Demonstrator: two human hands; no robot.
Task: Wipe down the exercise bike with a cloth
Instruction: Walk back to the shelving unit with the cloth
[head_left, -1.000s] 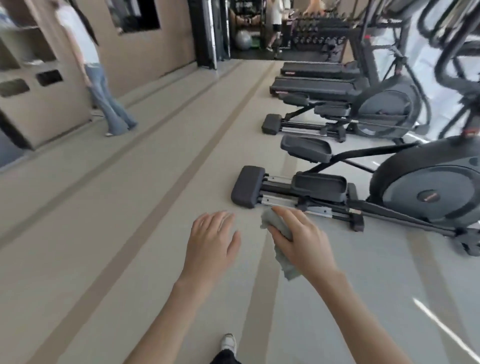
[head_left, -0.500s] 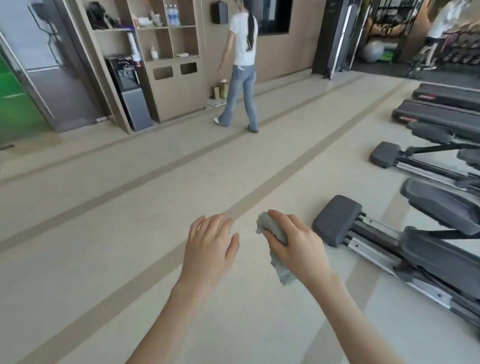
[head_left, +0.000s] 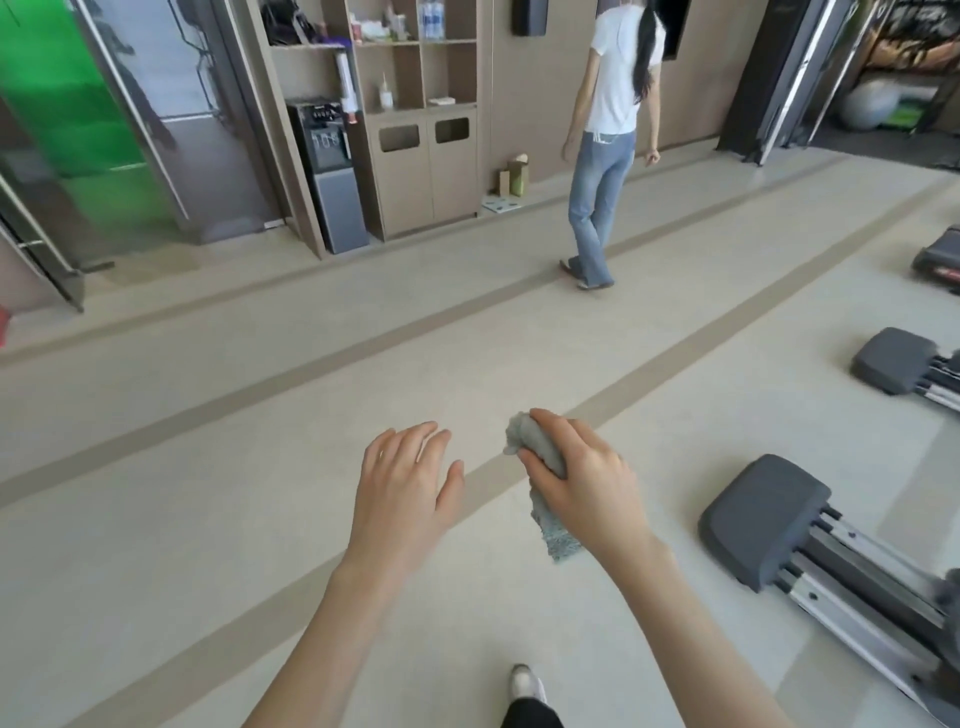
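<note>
My right hand (head_left: 587, 480) is closed around a grey cloth (head_left: 540, 467); one end sticks out past my fingers and the other hangs below my palm. My left hand (head_left: 405, 488) floats beside it, palm down, fingers spread, holding nothing. Both hands are out in front of me over the beige floor. Only the rear foot and rails of a grey exercise machine (head_left: 763, 519) show at the lower right, apart from my hands. A second machine's foot (head_left: 891, 358) lies further back at the right edge.
A person in a white top and jeans (head_left: 602, 156) walks across the floor ahead. A wooden shelf cabinet (head_left: 415, 171) and a water dispenser (head_left: 332, 171) stand against the far wall. A treadmill end (head_left: 937, 260) shows at the right. My shoe (head_left: 524, 686) is at the bottom.
My view has swung left, away from the row of machines toward the shelf wall and the walking person. My hands keep the same pose, with the cloth still in my right.
</note>
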